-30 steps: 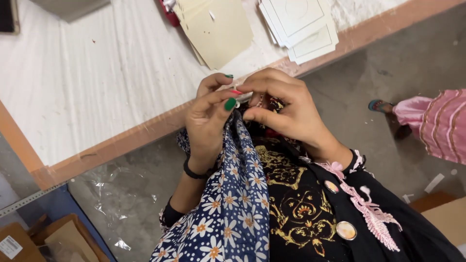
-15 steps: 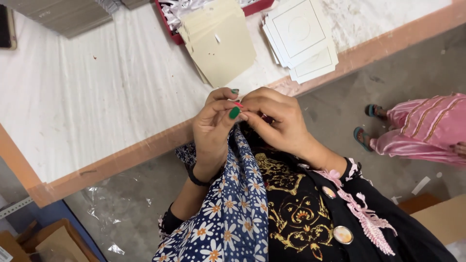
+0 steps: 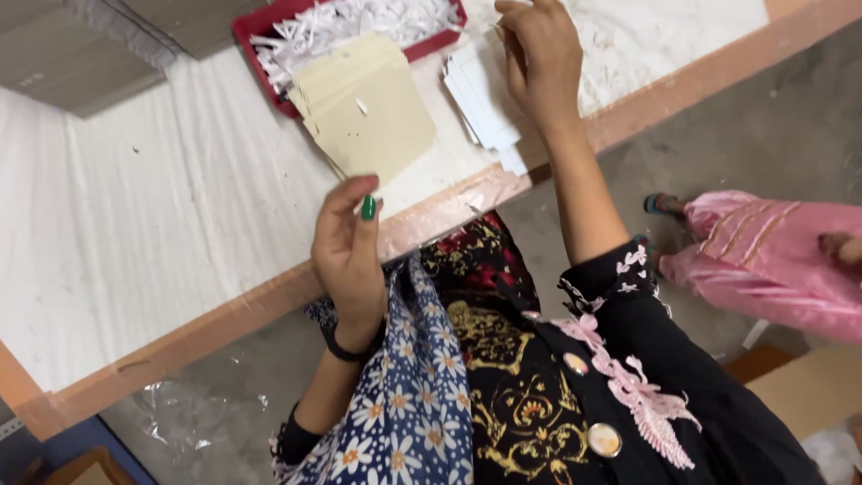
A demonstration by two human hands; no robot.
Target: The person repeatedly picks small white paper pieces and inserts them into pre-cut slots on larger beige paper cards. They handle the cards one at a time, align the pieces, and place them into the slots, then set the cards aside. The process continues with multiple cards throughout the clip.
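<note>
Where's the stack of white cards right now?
In the head view, the white cards lie on the table's far right, under the right hand, beside the beige cards.

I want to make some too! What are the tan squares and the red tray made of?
The tan squares look like thin matte card: flat, stiff, fanned in a stack. The red tray seems smooth plastic, though only its rim shows around white paper shreds.

- The right hand (image 3: pixel 539 58) covers the top of the stack of white square cards (image 3: pixel 480 103); its fingertips run off the upper edge.
- Beyond the left hand (image 3: pixel 348 256), the red plastic tray of white paper shreds (image 3: pixel 260 40) is cropped at the top and partly hidden under the beige paper sheets (image 3: pixel 368 112).
- Whether the left hand's curled fingers pinch anything cannot be told.
</note>
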